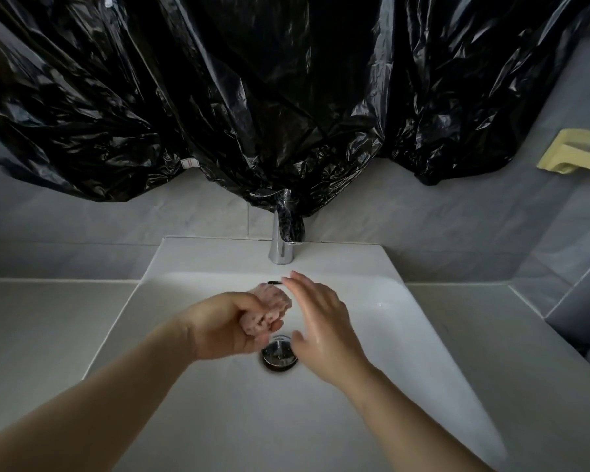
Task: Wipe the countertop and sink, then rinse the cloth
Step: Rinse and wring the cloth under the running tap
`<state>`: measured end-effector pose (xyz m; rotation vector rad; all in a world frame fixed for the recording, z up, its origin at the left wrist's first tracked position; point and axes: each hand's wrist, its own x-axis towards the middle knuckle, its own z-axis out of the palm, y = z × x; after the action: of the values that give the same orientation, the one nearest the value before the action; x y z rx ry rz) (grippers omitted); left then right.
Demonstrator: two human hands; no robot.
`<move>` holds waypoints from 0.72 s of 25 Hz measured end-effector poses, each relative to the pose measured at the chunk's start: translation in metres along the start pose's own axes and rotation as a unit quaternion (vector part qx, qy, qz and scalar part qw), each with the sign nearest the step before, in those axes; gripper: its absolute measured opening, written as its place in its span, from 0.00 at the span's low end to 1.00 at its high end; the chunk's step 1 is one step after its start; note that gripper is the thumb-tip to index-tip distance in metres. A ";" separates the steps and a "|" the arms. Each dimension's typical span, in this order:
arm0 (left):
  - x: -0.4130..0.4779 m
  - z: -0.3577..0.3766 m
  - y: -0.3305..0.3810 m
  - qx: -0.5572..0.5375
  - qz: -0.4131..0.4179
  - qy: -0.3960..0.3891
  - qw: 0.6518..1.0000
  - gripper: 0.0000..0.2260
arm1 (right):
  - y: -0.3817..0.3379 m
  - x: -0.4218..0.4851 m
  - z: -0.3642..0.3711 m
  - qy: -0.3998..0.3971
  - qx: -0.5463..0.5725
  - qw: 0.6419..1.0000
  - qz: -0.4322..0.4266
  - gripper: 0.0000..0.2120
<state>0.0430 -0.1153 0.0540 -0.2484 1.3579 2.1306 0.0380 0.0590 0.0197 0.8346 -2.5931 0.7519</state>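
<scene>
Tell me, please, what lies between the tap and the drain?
In the head view, the overflow slot and the pink cloth, gripped by the left hand, lie between the tap and the drain.

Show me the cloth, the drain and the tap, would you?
cloth (273,301): head view, on its bunched pink top.
drain (278,355): head view, on its metal plug.
tap (281,250): head view, on its chrome body.

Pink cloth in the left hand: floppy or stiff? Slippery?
Likely floppy: the pink cloth bunches into folds inside the left hand. Probably light: one grip holds it over the sink. Possibly wet, slippery: the right hand glistens.
</scene>
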 end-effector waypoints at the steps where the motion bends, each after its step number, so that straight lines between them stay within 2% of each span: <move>1: -0.004 0.004 0.004 0.078 -0.012 -0.020 0.997 0.15 | -0.001 0.004 0.001 -0.038 -0.059 0.997 -0.027 0.40; 2: -0.007 0.010 0.007 0.157 -0.021 -0.039 0.987 0.15 | -0.001 0.008 0.004 -0.040 -0.104 0.992 -0.062 0.42; 4: -0.007 0.019 0.011 0.296 -0.021 -0.043 0.954 0.15 | -0.002 0.017 0.002 -0.017 -0.143 0.986 -0.085 0.39; 6: -0.004 0.022 0.013 0.388 0.016 0.028 0.921 0.15 | -0.003 0.024 -0.002 0.002 -0.173 0.982 -0.077 0.29; 8: 0.000 0.022 0.012 0.418 0.051 0.115 0.900 0.16 | -0.008 0.031 -0.009 0.003 -0.203 0.976 -0.077 0.20; 10: 0.001 0.023 0.011 0.399 0.034 0.133 0.907 0.12 | -0.015 0.035 -0.017 -0.033 -0.197 0.978 -0.052 0.15; 12: -0.003 0.021 0.014 0.345 -0.009 0.121 0.931 0.07 | -0.016 0.032 -0.022 -0.042 -0.153 0.987 -0.024 0.22; 14: -0.008 0.019 0.019 0.277 -0.046 0.085 0.956 0.09 | -0.015 0.023 -0.022 -0.020 -0.163 0.983 -0.077 0.34; 15: -0.010 0.018 0.021 0.275 -0.059 0.065 0.958 0.10 | -0.015 0.018 -0.018 -0.015 -0.186 0.976 -0.114 0.39; 16: -0.011 0.020 0.020 0.301 -0.071 0.046 0.950 0.10 | -0.014 0.016 -0.013 -0.015 -0.197 0.970 -0.144 0.42; 18: -0.011 0.029 0.018 0.393 -0.086 0.027 0.915 0.12 | -0.016 0.020 -0.007 -0.018 -0.176 0.970 -0.165 0.41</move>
<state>0.0463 -0.0993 0.0860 -0.0890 2.0133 1.2991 0.0332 0.0435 0.0401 1.1267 -2.4209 0.1765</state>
